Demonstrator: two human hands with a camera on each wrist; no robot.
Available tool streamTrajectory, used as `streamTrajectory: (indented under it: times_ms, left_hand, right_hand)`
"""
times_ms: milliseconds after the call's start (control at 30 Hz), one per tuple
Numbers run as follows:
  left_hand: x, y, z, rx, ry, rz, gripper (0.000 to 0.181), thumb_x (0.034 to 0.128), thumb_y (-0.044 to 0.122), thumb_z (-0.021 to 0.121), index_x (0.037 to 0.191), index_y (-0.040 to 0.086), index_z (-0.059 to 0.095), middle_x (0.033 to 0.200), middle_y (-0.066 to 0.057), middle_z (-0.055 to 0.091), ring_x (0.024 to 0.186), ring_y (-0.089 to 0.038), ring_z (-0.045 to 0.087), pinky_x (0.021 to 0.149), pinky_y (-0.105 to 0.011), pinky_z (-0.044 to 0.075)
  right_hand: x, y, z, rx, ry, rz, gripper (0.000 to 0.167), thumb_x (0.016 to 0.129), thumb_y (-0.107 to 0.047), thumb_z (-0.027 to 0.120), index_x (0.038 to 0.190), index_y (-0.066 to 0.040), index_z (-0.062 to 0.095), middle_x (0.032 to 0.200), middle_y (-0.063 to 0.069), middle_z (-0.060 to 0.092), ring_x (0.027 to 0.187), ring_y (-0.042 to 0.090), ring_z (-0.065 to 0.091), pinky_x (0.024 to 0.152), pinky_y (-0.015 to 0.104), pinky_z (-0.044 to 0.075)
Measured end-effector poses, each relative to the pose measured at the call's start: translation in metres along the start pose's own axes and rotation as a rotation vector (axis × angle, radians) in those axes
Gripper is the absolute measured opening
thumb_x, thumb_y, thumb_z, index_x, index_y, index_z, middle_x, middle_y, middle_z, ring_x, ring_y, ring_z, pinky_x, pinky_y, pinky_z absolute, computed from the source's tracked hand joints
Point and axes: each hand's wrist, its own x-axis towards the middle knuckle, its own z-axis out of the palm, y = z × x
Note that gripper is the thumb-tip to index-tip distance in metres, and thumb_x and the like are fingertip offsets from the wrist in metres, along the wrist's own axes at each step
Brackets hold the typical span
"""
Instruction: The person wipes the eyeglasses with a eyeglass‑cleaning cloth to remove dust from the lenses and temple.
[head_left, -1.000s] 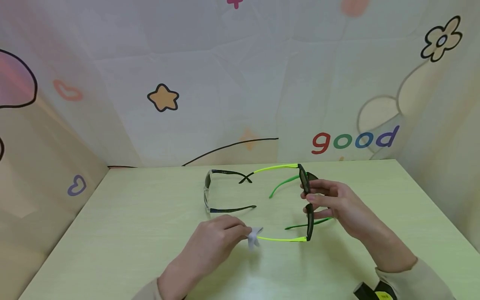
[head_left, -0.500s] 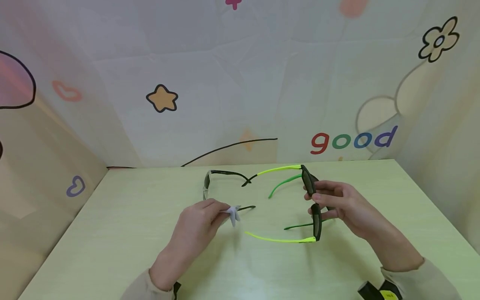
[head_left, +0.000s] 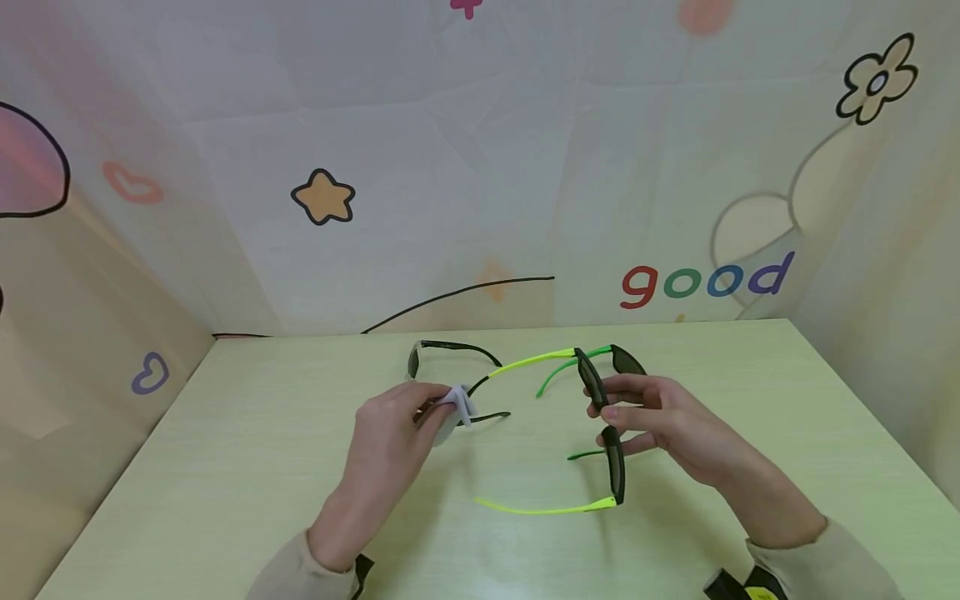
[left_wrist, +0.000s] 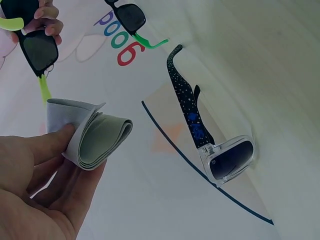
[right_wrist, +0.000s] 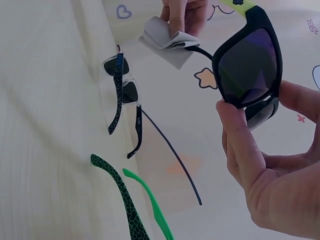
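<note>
My left hand (head_left: pixel 378 442) pinches a folded pale grey cloth (head_left: pixel 461 405) between thumb and fingers, above the middle of the table. My right hand (head_left: pixel 678 421) holds black sunglasses (head_left: pixel 615 471) with yellow-green temples around the bridge, lenses upright and both temples extended leftward. The far temple's dark tip meets the cloth; in the right wrist view it runs up to the edge of the cloth (right_wrist: pixel 170 44), and whether it lies inside the fold is hidden. In the left wrist view the cloth (left_wrist: pixel 107 140) shows several layers.
Clear-framed sunglasses (left_wrist: pixel 227 160) with dark speckled temples lie on the table (head_left: pixel 225 467) behind my left hand, partly hidden. Green-templed sunglasses (head_left: pixel 627 360) lie behind my right hand. A printed curtain (head_left: pixel 465 167) stands along the table's back edge.
The left hand with the cloth has left the near temple's tip and moved leftward and away from me to the far temple's tip. The held sunglasses have shifted left and slightly toward me.
</note>
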Motion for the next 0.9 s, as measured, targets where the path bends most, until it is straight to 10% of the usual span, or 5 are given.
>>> streamTrajectory:
  times_ms: [900]
  left_hand:
    - [0.009, 0.009, 0.004, -0.025, 0.058, 0.060, 0.019, 0.0785, 0.003, 0.089, 0.096, 0.006, 0.082, 0.084, -0.001, 0.076, 0.068, -0.008, 0.068, 0.057, -0.023, 0.053]
  right_hand:
    - [0.002, -0.005, 0.023, -0.114, 0.010, -0.049, 0.038, 0.099, -0.010, 0.067, 0.129, 0.009, 0.054, 0.112, 0.019, 0.062, 0.089, 0.026, 0.070, 0.082, 0.048, 0.061]
